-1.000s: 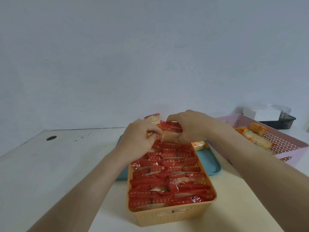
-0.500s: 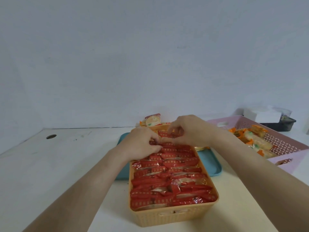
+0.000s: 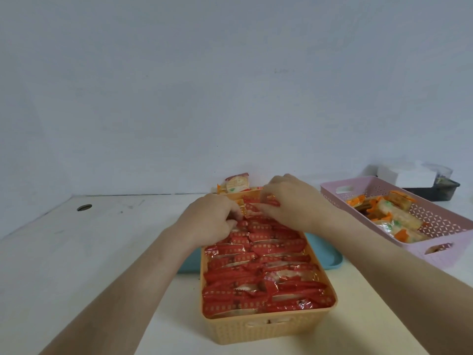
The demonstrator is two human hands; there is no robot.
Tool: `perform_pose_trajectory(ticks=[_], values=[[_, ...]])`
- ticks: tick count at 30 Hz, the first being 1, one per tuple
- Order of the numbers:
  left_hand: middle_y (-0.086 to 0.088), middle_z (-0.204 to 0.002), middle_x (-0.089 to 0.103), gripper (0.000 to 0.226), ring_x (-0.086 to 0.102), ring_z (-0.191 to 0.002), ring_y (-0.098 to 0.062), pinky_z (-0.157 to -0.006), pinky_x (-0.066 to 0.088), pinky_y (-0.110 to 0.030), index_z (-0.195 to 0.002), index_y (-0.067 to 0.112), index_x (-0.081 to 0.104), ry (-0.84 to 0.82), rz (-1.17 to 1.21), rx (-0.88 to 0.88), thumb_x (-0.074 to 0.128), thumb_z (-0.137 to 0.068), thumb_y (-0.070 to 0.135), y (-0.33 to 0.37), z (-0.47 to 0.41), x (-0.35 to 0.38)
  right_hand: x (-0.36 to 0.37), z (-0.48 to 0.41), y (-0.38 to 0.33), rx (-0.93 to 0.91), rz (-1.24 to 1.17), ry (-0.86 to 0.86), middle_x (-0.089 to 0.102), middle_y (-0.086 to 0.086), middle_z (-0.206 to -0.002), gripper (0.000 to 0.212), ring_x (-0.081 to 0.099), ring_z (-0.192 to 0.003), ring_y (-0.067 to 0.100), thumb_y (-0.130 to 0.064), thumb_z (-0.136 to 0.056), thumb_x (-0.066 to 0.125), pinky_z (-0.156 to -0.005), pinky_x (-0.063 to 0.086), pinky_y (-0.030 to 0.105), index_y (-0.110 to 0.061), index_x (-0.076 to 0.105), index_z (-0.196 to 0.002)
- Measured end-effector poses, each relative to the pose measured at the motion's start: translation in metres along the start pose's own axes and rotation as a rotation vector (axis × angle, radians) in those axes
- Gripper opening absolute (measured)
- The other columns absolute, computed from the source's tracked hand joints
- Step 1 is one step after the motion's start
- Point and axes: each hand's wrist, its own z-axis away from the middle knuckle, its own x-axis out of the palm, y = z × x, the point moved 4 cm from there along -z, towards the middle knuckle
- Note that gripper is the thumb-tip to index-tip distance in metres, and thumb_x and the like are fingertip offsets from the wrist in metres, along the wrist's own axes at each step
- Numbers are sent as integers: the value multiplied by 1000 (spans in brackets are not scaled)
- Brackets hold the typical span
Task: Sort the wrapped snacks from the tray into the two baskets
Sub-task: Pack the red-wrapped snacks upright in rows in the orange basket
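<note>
An orange basket (image 3: pixel 268 329) in front of me is packed with rows of red wrapped snacks (image 3: pixel 261 280). At its far end my left hand (image 3: pixel 210 221) and my right hand (image 3: pixel 294 203) both pinch a red wrapped snack (image 3: pixel 252 207) that sits down among the back row. The blue tray (image 3: pixel 325 252) lies behind and under the basket's far half, mostly hidden. Behind the basket a pale snack packet (image 3: pixel 236 183) sticks up. To the right a pink basket (image 3: pixel 448 242) holds several orange-and-white wrapped snacks (image 3: pixel 399 219).
The white table (image 3: pixel 89 252) has a round cable hole (image 3: pixel 84 207) at far left. A dark tray with a white box (image 3: pixel 407 175) stands at far right behind the pink basket. A plain wall rises right behind the table.
Both hands have lowered the red snack from above the basket's far end down into the back row, and they still hold it.
</note>
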Motion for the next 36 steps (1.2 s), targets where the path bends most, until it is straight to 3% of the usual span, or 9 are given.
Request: perform_pose_trajectory(ticks=[4,8,12,15,17,19,21,24,36], values=[[10,-111,64,29,59,-103,-14,-86,48,-38,-114,27,59,66,84,134,40,-97,41,9,0,2,15,2,4,67,-141,-137,52,-5,-137,46,45,-126,20,-50,-96,37,-102,35,48,-31,38,-138],[6,-149,40,67,39,-135,-16,-110,32,-42,-147,23,28,-222,-127,130,21,-94,63,11,0,26,23,6,6,60,21,-310,33,-10,-151,54,29,-138,17,-56,-96,34,-105,26,54,-36,28,-145],[7,-145,44,55,37,-136,-17,-112,24,-47,-139,28,39,-256,-200,119,24,-96,58,13,1,16,23,7,8,39,68,-206,31,-8,-151,53,22,-140,18,-52,-95,40,-107,29,52,-32,33,-144],[4,-152,33,54,27,-140,-21,-112,27,-44,-144,28,34,-10,-107,31,29,-97,53,4,12,3,12,15,16,142,-326,20,32,5,-150,54,29,-139,27,-41,-96,48,-112,28,42,-24,33,-145],[2,-142,46,52,43,-128,-21,-98,38,-36,-140,28,35,126,66,-125,30,-97,54,-5,32,-5,6,30,31,345,-539,62,38,10,-148,61,41,-133,29,-48,-96,45,-106,36,40,-21,27,-148],[7,-129,56,54,57,-112,-17,-84,41,-30,-140,34,30,9,184,-237,26,-94,63,-7,51,0,8,47,36,505,-701,-133,50,6,-139,68,56,-117,28,-59,-93,40,-88,54,43,-23,23,-147],[10,-124,61,53,64,-102,-15,-79,49,-29,-142,42,19,-128,319,-269,27,-94,63,-1,65,7,13,61,25,538,-865,-369,65,-3,-118,59,67,-97,22,-61,-91,38,-75,59,41,-26,38,-138],[3,-111,65,49,65,-85,-12,-63,51,-24,-145,43,13,-108,390,-269,32,-100,33,1,70,8,13,64,16,480,-924,-403,70,-7,-101,42,69,-89,16,-58,-91,43,-73,58,37,-31,52,-123],[-16,-130,58,61,55,-115,-42,-92,47,-48,-150,29,18,114,349,-514,33,-94,9,-84,95,-43,13,18,-70,352,-1175,-354,72,7,-101,38,69,-89,27,-47,-96,46,-63,60,36,-16,62,-112]])
